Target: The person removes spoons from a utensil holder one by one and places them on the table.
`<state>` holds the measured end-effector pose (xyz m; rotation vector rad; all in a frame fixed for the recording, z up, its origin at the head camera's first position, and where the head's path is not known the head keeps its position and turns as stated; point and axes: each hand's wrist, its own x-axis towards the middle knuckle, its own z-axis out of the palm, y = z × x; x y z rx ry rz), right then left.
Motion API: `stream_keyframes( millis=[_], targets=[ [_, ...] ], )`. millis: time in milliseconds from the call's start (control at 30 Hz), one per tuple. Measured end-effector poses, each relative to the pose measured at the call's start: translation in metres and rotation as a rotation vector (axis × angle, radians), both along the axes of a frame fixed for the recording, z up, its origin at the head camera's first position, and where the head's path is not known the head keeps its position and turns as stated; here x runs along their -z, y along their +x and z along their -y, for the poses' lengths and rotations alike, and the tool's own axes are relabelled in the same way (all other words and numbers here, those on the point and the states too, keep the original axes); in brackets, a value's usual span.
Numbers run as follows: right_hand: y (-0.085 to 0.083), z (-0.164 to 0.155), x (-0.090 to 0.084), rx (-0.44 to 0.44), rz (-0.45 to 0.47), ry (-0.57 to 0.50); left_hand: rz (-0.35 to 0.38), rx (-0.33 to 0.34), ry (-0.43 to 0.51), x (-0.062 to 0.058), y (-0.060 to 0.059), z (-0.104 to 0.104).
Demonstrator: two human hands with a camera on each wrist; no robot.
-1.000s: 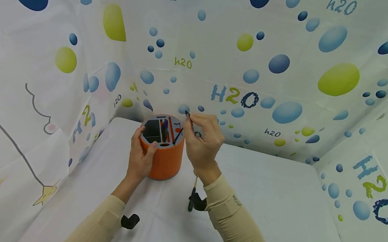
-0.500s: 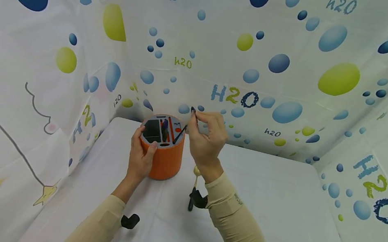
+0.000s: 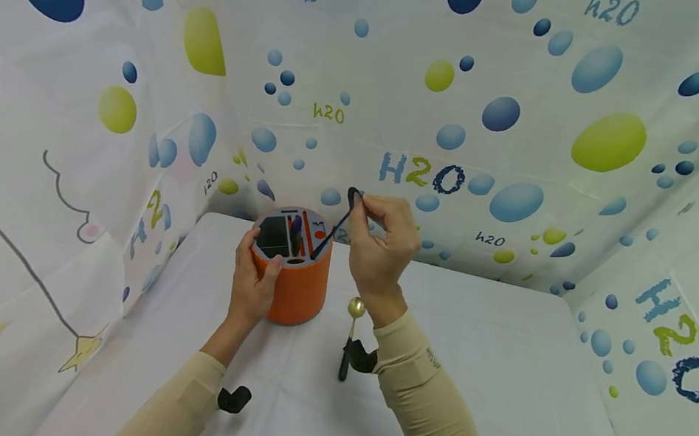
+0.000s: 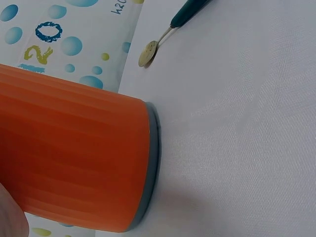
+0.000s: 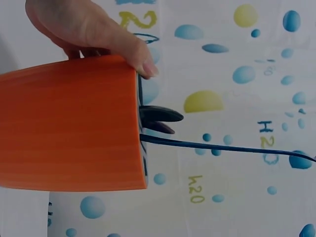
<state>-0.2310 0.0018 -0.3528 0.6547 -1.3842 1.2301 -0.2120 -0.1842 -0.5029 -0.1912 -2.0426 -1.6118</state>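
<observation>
An orange ribbed holder (image 3: 288, 285) stands upright on the white table (image 3: 489, 372), its grey slotted top (image 3: 290, 233) showing dark utensil ends. My left hand (image 3: 255, 281) grips its left side with the thumb over the rim. My right hand (image 3: 366, 207) pinches the top of a thin black utensil (image 3: 333, 228), which leans right with its lower end in a slot. In the right wrist view the holder (image 5: 69, 131) lies sideways in frame, with the thin utensil (image 5: 222, 147) sticking out. The left wrist view shows the holder's wall (image 4: 74, 158).
A gold spoon (image 3: 355, 308) with a dark handle lies on the table just right of the holder; the left wrist view also shows this spoon (image 4: 148, 53). Bubble-patterned cloth walls (image 3: 504, 120) enclose the table on three sides.
My right hand has risen and shifted right, taking the thin utensil's top end with it, so it leans more. The spoon's bowl under the wrist has come into view. The left hand has stayed put.
</observation>
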Motion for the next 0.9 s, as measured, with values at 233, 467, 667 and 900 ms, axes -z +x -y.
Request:
stream_keyframes(
  millis=[233,467,667,900],
  targets=[
    [0.001,0.001,0.000,-0.043,-0.007,-0.002,0.008,-0.001,-0.013,-0.007,0.007,-0.002],
    [-0.001,0.000,0.001,-0.123,-0.045,-0.046,0.004,-0.022,-0.002,0.015,-0.009,0.002],
    [-0.001,-0.002,0.001,-0.140,-0.070,-0.046,0.007,-0.033,-0.020,0.031,-0.019,0.007],
    [0.000,-0.006,-0.001,-0.137,-0.075,-0.046,0.005,-0.029,-0.008,0.029,-0.018,0.006]
  ],
)
